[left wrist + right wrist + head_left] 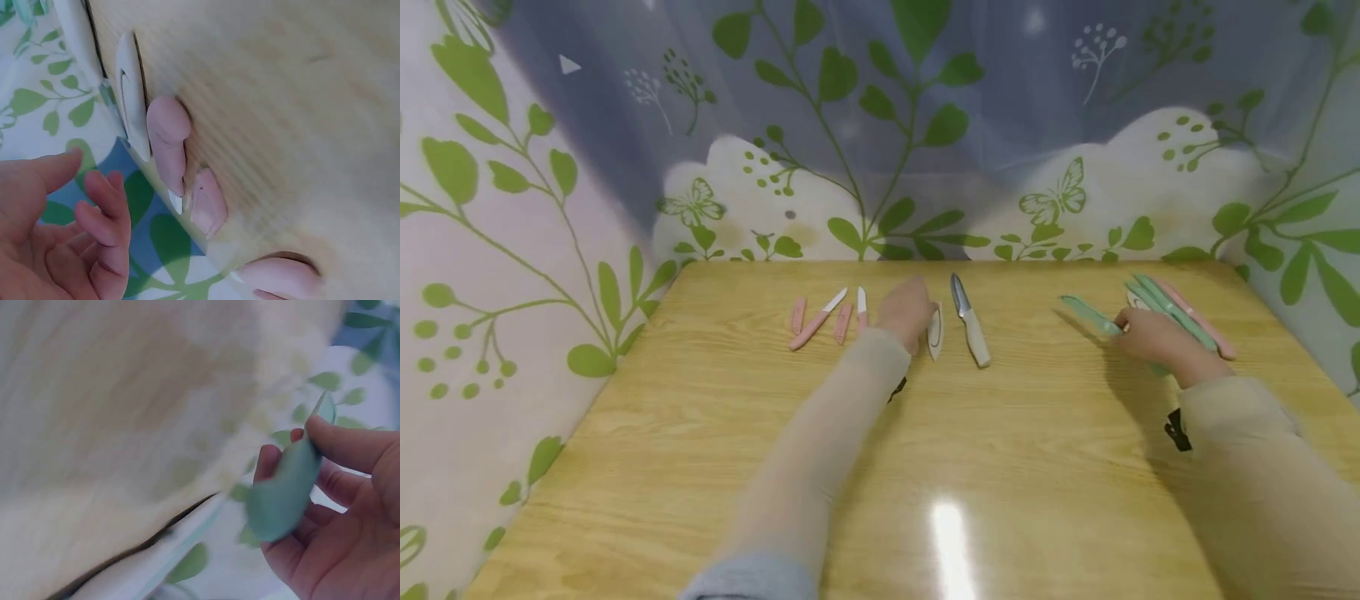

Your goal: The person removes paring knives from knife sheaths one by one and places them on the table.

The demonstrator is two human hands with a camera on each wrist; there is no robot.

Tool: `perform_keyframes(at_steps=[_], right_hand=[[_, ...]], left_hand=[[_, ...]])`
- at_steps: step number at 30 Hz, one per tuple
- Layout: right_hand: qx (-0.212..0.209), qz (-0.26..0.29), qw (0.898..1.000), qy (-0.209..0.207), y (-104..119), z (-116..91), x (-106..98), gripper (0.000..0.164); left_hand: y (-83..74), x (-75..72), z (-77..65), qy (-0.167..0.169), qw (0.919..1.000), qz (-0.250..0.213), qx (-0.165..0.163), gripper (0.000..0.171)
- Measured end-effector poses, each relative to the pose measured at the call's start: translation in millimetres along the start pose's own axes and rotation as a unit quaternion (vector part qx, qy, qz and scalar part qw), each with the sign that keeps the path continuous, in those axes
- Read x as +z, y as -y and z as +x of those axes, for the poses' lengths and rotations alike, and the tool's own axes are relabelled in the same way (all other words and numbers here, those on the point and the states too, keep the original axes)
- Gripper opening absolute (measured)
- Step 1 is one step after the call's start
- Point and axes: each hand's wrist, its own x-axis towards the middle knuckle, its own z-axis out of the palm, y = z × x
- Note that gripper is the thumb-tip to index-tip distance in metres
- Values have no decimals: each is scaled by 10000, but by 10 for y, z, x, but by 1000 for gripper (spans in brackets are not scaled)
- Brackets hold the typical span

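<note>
My left hand (906,312) hovers by a pink-handled knife (862,312) with a white blade, hiding part of it. In the left wrist view that hand (87,231) has loosely bent fingers with nothing between them. Beside it lie a white blade cover (935,332) and a knife with a cream handle (976,337). On the right, my right hand (1157,340) pinches a teal knife (1090,315) between thumb and fingers, tilted above the table. The right wrist view shows its rounded teal end (281,503) against the fingers.
Farther left lie another pink-handled knife (811,331) and two pink blade covers, one left (798,317) and one right (843,323). Beyond the right hand are a green knife (1183,317), a pink one (1202,325) and a white piece (1137,300). Patterned cloth (1000,192) borders the wooden table (1000,450).
</note>
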Motion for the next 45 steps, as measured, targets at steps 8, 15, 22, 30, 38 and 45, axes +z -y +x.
perform_keyframes(at_steps=[8,15,22,30,38,45], right_hand=[[-225,422,9986,-202,657,-66,128,35],[-1110,19,9919,-613,1101,-227,428,25],[-2029,-303,9709,-1238,1348,-419,665,14],[-2101,-331,9658,-1482,1459,-488,771,10],[-2385,-415,9513,-1908,1480,-528,802,11],[-2390,-411,9462,-2144,1458,-545,768,12]], left_hand=[[113,18,-334,-145,9963,748,388,87],[138,76,-610,-214,9919,631,1085,100],[130,49,-843,-185,9718,1169,2041,100],[186,61,-1010,520,9629,983,2459,96],[110,145,-1067,731,9461,1270,2888,83],[62,156,-1099,687,9464,1196,2921,68]])
